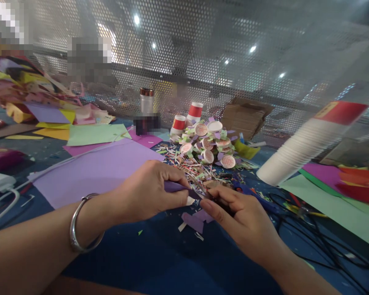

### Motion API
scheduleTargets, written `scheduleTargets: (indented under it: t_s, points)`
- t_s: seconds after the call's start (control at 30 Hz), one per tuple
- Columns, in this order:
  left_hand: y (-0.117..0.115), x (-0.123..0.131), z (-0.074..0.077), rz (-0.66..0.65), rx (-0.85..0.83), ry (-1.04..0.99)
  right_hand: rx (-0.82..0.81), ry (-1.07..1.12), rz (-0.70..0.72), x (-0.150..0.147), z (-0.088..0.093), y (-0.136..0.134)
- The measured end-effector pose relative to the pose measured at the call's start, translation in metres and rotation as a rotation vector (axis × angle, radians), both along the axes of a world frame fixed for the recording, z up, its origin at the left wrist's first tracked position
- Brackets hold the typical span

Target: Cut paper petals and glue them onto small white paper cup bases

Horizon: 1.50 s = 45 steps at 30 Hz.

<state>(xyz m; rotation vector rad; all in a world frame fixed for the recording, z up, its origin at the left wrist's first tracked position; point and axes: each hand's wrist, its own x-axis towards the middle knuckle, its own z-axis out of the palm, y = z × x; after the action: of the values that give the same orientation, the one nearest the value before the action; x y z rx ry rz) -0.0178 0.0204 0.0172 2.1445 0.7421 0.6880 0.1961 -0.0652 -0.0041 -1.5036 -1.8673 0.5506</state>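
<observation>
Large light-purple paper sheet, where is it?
In the head view, the large light-purple paper sheet lies left of centre, partly behind the left hand and nearer than a pale green paper.

The purple strip [174, 187] is matt paper, the bangle [73, 226] glossy metal.

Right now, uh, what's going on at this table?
Someone's left hand pinches purple paper, and the right hand holds what look like scissors, blades close to it. Purple scraps lie on the table just below. Beyond the hands sits a pile of round pieces with coloured tabs; a cup stack is off to the right.
</observation>
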Motion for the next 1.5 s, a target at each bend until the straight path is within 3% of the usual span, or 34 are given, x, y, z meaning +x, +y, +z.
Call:
scheduleTargets:
  t_s: [0.7, 0.8, 0.93, 1.07, 1.27, 1.5]
  points:
    - [-0.001, 0.001, 0.004, -0.011, -0.025, 0.016, 0.015, 0.000, 0.015, -0.003, 0.004, -0.003]
    - [0.000, 0.002, 0.002, 0.011, -0.133, -0.009, 0.018, 0.100, -0.024, -0.003, 0.004, -0.002]
    - [0.001, 0.005, 0.000, 0.054, -0.368, -0.063, -0.089, 0.430, -0.100, -0.002, 0.000, 0.004]
    - [-0.002, 0.011, -0.002, 0.014, -0.543, -0.218, -0.125, 0.696, -0.087, -0.003, -0.006, 0.008]
    - [-0.007, 0.015, -0.007, -0.078, -0.672, -0.311, -0.112, 0.711, -0.052, -0.007, -0.006, 0.008]
    - [-0.009, 0.016, -0.014, -0.118, -0.603, -0.258, -0.084, 0.652, -0.056, -0.007, -0.007, 0.008]
